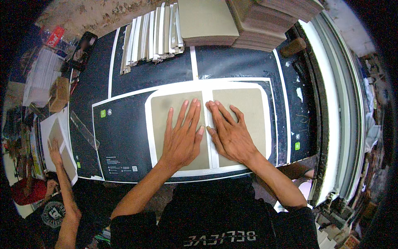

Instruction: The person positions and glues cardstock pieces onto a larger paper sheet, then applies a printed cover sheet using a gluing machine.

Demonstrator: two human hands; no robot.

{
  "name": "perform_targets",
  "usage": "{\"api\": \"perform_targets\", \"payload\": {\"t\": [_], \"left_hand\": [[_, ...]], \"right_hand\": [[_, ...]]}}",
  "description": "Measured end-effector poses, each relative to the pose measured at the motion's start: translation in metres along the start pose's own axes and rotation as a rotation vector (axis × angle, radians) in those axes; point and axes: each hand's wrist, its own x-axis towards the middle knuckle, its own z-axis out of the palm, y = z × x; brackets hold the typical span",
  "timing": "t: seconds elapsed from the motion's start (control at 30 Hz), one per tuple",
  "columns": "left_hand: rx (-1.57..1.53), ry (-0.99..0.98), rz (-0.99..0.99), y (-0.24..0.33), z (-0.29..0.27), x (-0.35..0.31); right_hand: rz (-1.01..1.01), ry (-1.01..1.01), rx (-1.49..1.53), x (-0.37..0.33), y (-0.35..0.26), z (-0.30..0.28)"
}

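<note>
A white sheet (267,137) with rounded corners lies in front of me, its margin folded or showing around two grey-brown boards. My left hand (182,141) rests flat on the left board (159,112), fingers spread and pointing away from me. On the right board (255,112) lies my right hand (232,137), palm down. Its fingertips reach the white gap and narrow strip (210,155) between the boards, and its thumb touches near that strip. Neither hand grips anything. The palms and fingers hide parts of both boards.
Beneath lies a dark mat (124,137) with white lines. Behind stand a row of paper-and-board strips (153,33) and stacks of brown board (211,25). A clear ruler (84,130) and a brown block (59,94) are left. A co-worker's hand (54,151) presses another board-and-sheet piece.
</note>
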Motion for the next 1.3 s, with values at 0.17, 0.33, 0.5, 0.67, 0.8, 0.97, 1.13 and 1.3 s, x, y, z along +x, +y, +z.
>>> {"api": "perform_targets", "payload": {"t": [0.17, 0.33, 0.5, 0.67, 0.8, 0.97, 1.13, 1.3], "left_hand": [[0.012, -0.012, -0.004, 0.0, 0.002, 0.0], [-0.021, -0.02, 0.005, -0.001, 0.0, 0.0], [-0.032, -0.026, 0.092, -0.006, -0.003, -0.003], [-0.123, -0.095, 0.131, -0.005, -0.02, -0.005], [-0.13, -0.126, 0.167, -0.006, -0.023, -0.006], [-0.129, -0.162, 0.136, -0.002, -0.026, -0.005], [-0.116, -0.221, 0.107, 0.004, -0.03, -0.002], [-0.1, -0.23, 0.099, 0.008, -0.031, -0.002]], "right_hand": [[-0.008, 0.012, 0.006, -0.001, 0.0, 0.0], [-0.011, -0.001, 0.007, -0.001, 0.002, 0.0], [-0.015, -0.005, 0.112, 0.008, 0.007, -0.016], [0.001, -0.207, 0.102, 0.037, 0.02, -0.04], [0.042, -0.259, 0.099, 0.042, 0.013, -0.046], [0.051, -0.244, 0.105, 0.047, 0.011, -0.042], [0.017, -0.148, 0.002, 0.047, 0.009, -0.032], [0.026, -0.135, 0.004, 0.044, 0.013, -0.026]]}}
